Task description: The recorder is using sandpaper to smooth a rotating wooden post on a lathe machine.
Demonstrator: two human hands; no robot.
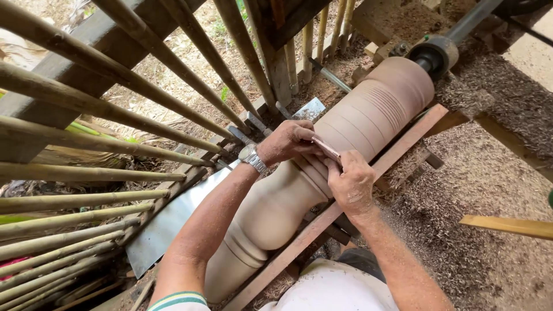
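A long turned wooden column (368, 115), pale tan with rings and a narrow waist, lies on a lathe. My left hand (286, 141), a silver watch on its wrist, and my right hand (351, 184) together press a small flat strip, possibly sandpaper (326, 148), against the column near its waist. Both hands pinch the strip, one at each end. The column's near end (242, 253) bulges below my left forearm.
A reddish wooden tool rest rail (397, 152) runs along the column's right side. The lathe's dark spindle (433, 55) holds the far end. Bamboo poles (103, 115) fan out at left above a metal sheet (167, 224). Sawdust (472, 190) covers the ground; a wooden slat (510, 226) juts in at right.
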